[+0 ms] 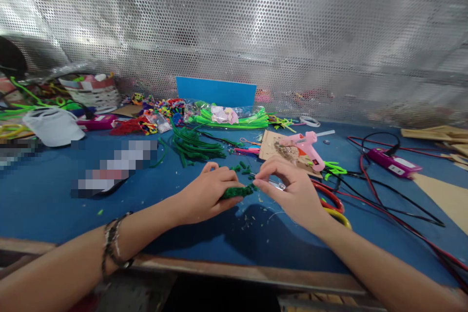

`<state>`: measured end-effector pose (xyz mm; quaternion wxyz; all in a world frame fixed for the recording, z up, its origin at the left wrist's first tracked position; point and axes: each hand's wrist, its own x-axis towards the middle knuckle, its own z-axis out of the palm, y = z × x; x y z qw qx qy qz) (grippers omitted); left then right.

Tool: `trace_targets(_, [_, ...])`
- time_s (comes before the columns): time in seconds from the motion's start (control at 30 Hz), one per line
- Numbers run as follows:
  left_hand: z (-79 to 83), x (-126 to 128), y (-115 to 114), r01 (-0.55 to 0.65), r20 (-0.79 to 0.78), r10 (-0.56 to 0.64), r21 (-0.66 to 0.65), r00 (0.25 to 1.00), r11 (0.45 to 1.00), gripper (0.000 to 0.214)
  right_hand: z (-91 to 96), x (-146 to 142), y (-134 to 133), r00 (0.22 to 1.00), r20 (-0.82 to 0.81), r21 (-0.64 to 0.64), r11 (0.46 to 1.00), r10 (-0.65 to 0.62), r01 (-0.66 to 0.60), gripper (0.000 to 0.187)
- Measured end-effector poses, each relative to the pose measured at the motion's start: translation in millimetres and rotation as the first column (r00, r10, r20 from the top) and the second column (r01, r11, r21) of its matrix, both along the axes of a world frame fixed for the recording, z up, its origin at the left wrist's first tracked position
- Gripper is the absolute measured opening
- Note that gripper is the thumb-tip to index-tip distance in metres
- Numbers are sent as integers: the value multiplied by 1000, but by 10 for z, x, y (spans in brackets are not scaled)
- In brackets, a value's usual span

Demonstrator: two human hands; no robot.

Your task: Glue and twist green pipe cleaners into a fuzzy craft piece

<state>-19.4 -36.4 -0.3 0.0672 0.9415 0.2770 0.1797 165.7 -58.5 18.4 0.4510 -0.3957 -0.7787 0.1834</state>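
My left hand (210,191) is closed around a dark green pipe-cleaner bundle (237,191), held just above the blue table (54,195). My right hand (288,186) pinches the bundle's right end between thumb and fingers. Short green cut pieces (243,168) lie just behind the hands. A pile of dark green pipe cleaners (193,146) lies further back, left of centre.
A pink glue gun (309,146) rests on a cardboard piece right of the hands. Red and yellow rings (334,204) lie by my right wrist, with red and black cables (383,209) beyond. Bags of colourful pipe cleaners (226,117), a white cap (54,126) and a perforated metal screen (234,34) stand behind.
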Motion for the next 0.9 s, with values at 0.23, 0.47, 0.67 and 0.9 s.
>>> trace_targets(0.23, [7, 3, -7, -5, -4, 5, -21, 1000, 1000, 21, -15, 2, -29, 995, 96, -17, 999, 32, -31, 27])
trace_targets(0.47, [4, 2, -10, 7, -2, -7, -9, 1000, 1000, 21, -46, -9, -20, 994, 108, 57, 998, -5, -1, 4])
trace_targets(0.67, [8, 9, -8, -4, -23, 3, -18, 1000, 1000, 18, -38, 11, -25, 989, 121, 60, 994, 85, -93, 24])
trace_targets(0.9, [8, 2, -6, 4, -8, -4, -13, 1000, 1000, 19, -63, -2, -16, 985, 174, 110, 994, 6, -26, 8])
